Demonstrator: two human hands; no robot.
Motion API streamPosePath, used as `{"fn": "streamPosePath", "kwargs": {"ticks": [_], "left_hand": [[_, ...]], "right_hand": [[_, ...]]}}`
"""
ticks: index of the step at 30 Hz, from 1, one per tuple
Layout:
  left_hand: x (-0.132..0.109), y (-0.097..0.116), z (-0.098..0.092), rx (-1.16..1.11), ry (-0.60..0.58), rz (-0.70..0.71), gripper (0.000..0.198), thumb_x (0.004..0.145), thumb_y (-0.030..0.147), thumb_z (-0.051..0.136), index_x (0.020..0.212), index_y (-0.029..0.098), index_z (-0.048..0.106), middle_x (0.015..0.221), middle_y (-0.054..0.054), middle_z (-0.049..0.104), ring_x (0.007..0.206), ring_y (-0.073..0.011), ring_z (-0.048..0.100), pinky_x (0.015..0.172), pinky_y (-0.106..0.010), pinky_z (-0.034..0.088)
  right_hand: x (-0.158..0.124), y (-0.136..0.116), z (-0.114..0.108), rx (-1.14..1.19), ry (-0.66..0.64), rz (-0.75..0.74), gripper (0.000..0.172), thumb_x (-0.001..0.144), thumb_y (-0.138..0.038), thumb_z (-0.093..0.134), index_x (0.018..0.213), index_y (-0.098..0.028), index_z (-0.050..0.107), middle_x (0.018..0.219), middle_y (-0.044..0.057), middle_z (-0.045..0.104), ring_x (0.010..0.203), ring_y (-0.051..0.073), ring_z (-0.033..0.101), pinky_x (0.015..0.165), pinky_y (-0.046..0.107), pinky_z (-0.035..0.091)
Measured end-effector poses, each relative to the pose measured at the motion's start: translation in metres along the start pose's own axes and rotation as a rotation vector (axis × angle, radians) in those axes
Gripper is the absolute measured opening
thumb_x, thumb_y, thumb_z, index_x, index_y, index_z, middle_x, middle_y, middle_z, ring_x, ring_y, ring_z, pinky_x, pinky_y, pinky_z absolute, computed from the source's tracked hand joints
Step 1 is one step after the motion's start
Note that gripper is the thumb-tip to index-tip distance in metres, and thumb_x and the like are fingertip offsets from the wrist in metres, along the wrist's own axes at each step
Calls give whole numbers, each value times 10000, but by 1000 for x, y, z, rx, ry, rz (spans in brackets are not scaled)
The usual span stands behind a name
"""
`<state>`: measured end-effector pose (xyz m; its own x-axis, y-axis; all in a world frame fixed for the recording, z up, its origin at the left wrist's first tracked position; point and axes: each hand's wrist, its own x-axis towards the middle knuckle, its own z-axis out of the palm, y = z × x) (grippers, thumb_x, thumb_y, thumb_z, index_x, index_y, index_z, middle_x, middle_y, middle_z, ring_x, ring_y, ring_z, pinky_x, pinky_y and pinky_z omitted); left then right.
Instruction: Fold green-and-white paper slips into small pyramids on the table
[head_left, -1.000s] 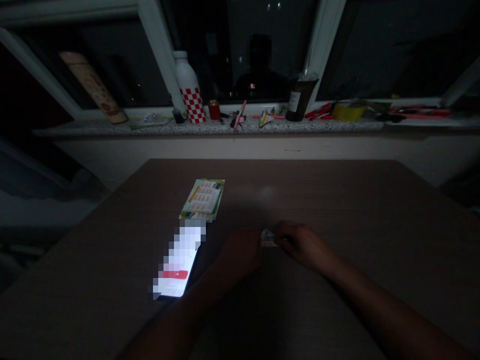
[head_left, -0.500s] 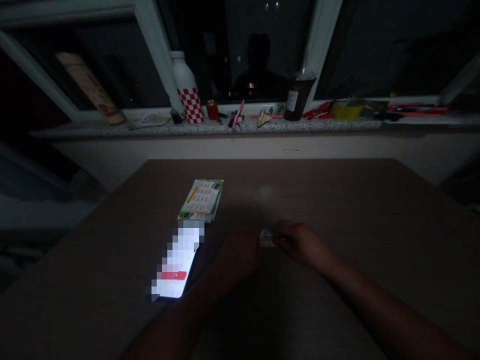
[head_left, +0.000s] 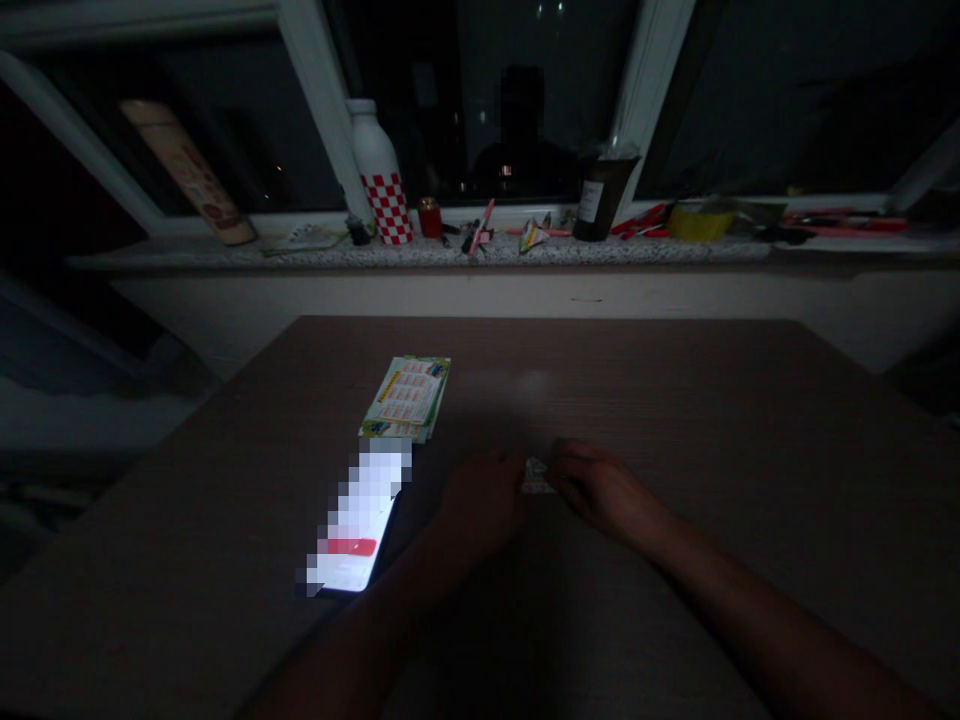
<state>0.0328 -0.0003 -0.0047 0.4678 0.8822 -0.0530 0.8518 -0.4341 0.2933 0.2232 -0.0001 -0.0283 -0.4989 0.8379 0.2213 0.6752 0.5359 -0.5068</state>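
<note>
Between my two hands, low over the brown table, is a small piece of printed paper with a pointed top, like a folded card. My left hand is closed at its left edge; the fingertips are dark and partly hidden. My right hand pinches its right edge, thumb and fingers curled together. To the left lies a stack of printed cards with rows of red figures. Nearer to me a phone with a lit screen lies beside my left forearm.
A granite windowsill runs behind the table. On it stand a checkered white bottle, a tall pinkish tumbler, a small red jar, a dark pouch, pens and a yellow roll. The light is dim.
The view has shifted slightly. Both hands stay at the small folded paper, with the right hand's fingers drawn a little closer together around its edge.
</note>
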Motion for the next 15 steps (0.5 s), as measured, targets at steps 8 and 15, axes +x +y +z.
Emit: {"fn": "streamPosePath", "kwargs": {"ticks": [8,15], "left_hand": [[-2,-3,0,0,27,-21,136,838,211,479,906,187,594,900,-57,616,804,-198,604,682,-293,456],[-4,-7,1,-16,31,-37,161,788,253,556,925,184,604,938,-64,600,840,-205,593,726,-303,462]], "right_hand": [[-2,3,-6,-42,-49,-70,159,862,-238,583,979,-208,687,951,71,618,922,204,573,826,336,470],[-4,0,-3,-254,-69,-145,177,910,-247,515,968,-195,675,912,69,636,867,214,563,791,349,465]]}}
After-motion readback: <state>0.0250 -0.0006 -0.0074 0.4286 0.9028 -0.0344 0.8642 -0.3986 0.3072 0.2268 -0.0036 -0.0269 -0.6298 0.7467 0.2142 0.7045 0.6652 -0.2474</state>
